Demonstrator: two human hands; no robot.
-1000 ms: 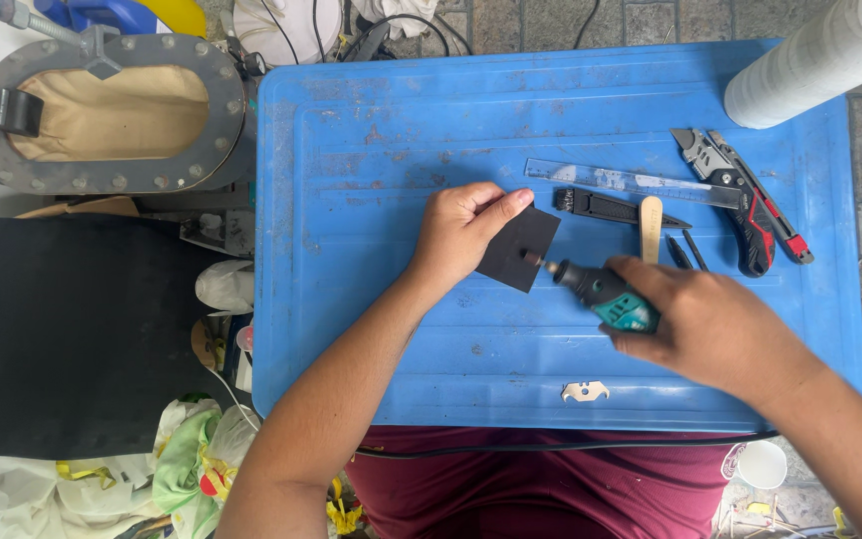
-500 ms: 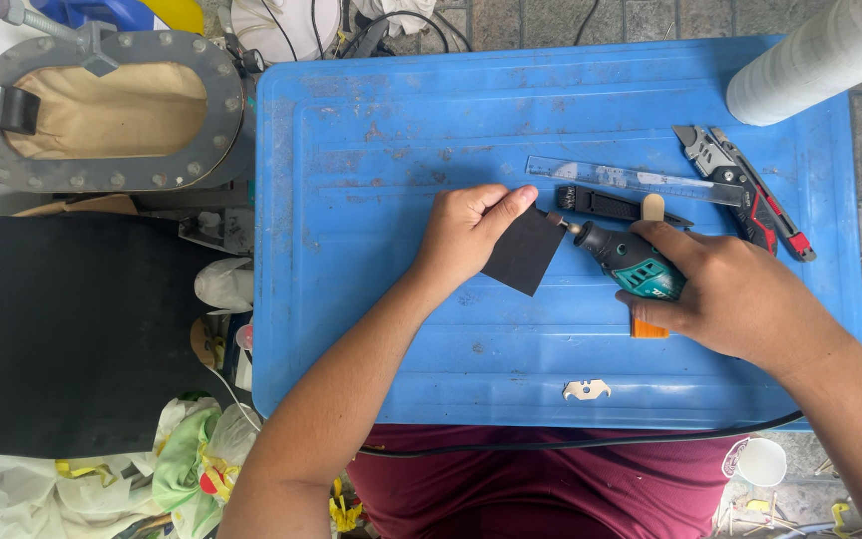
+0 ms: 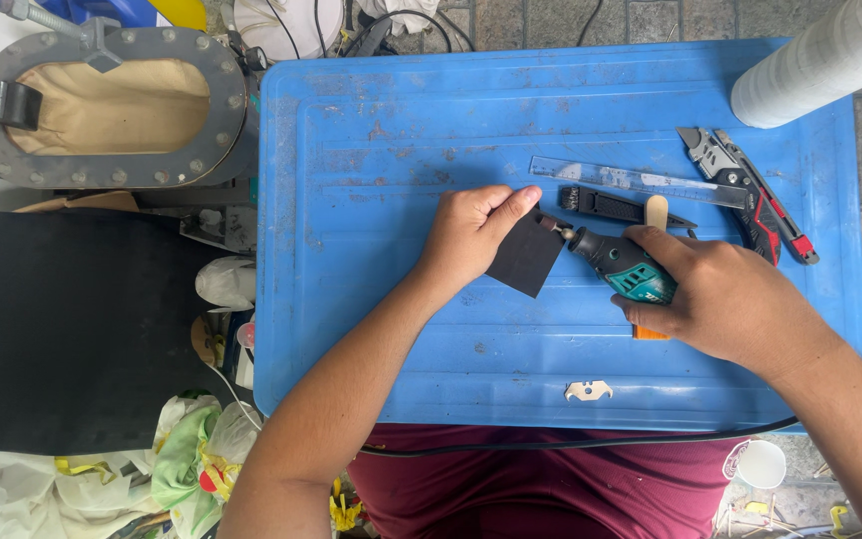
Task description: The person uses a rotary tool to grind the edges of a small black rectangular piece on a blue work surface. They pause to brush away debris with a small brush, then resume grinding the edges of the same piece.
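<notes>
My left hand (image 3: 469, 236) presses a small black square piece (image 3: 528, 256) flat on the blue plastic surface (image 3: 371, 150). My right hand (image 3: 725, 299) grips a green and black rotary tool (image 3: 619, 265). Its tip touches the upper right edge of the black piece. An orange part shows under my right hand (image 3: 650, 332).
A clear ruler (image 3: 641, 181), a black knife handle (image 3: 616, 207), a wooden stick (image 3: 656, 211) and red-handled cutters (image 3: 750, 195) lie at the back right. A white roll (image 3: 815, 62) stands at the far right corner. A small blade (image 3: 588, 390) lies near the front edge. A black sheet (image 3: 62, 329) lies left.
My right hand has carried the rotary tool up and to the right along the black piece's edge. My left hand has stayed on the piece.
</notes>
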